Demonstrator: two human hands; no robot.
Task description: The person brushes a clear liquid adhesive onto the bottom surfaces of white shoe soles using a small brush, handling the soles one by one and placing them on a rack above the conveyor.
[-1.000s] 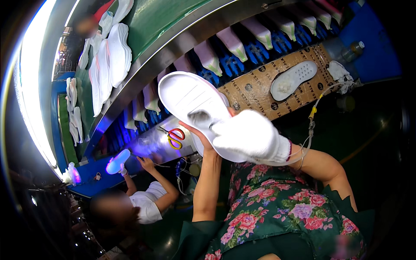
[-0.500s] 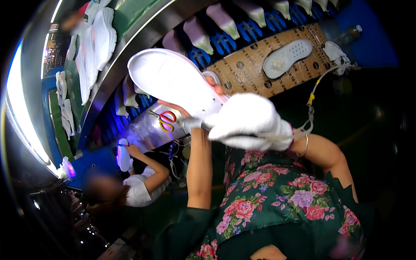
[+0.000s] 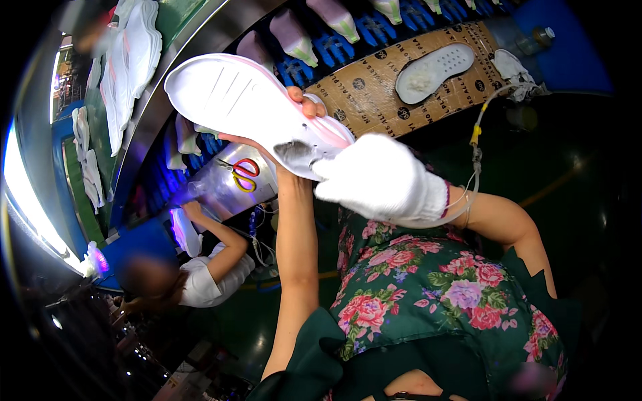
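A white shoe sole with a pink edge (image 3: 224, 93) is held up before me, tilted, its wide end to the upper left. My left hand (image 3: 307, 103) is bare and closed around its narrower middle, fingers over the far edge and part of the hand hidden beneath. My right hand (image 3: 381, 179), in a white knitted glove, is closed on what looks like a brush (image 3: 294, 154). The brush's dark grey, fanned-out bristles lie against the narrow end of the sole, while its handle is hidden by the glove.
Printed brown cardboard (image 3: 364, 87) carries a grey, worn insole-shaped piece (image 3: 433, 72). Pink-white shoe forms (image 3: 292, 37) line blue holders behind. Scissors (image 3: 241, 174) lie on a shiny surface to the left. A co-worker (image 3: 214, 274) handles another sole. A clear bottle (image 3: 535, 40) stands far right.
The sole has shifted left and upward and turned slightly. The brush has swung from the near edge of the sole onto its narrow end. The whole view has shifted a little.
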